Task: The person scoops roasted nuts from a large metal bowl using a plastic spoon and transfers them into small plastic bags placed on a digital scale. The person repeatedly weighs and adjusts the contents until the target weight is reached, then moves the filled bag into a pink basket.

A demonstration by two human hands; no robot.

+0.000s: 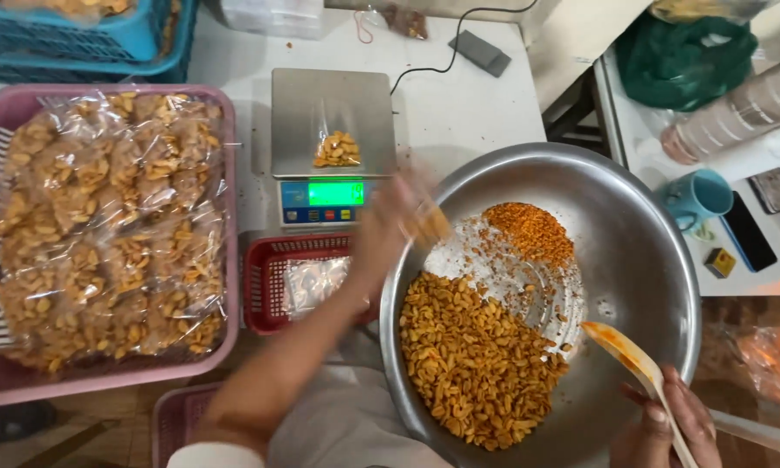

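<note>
My left hand (396, 221) is blurred with motion over the near-left rim of a large steel bowl (667, 260), between the bowl and a kitchen scale (331, 113); it seems to carry a few orange snack pieces. A clear bag with a small heap of snack pieces (338, 149) stands on the scale's steel plate. A heap of spiced orange snack (472, 364) lies in the bowl, with finer orange crumbs (530, 232) beside it. My right hand (667, 425) grips a wooden spatula (624, 351) at the bowl's near-right rim.
A pink basket (225, 260) at the left holds several filled clear bags of snack. A small red basket (264, 295) with empty bags sits below the scale. Blue crates stand at the back left. On a side table at the right are a blue mug (695, 199), a phone and stacked cups.
</note>
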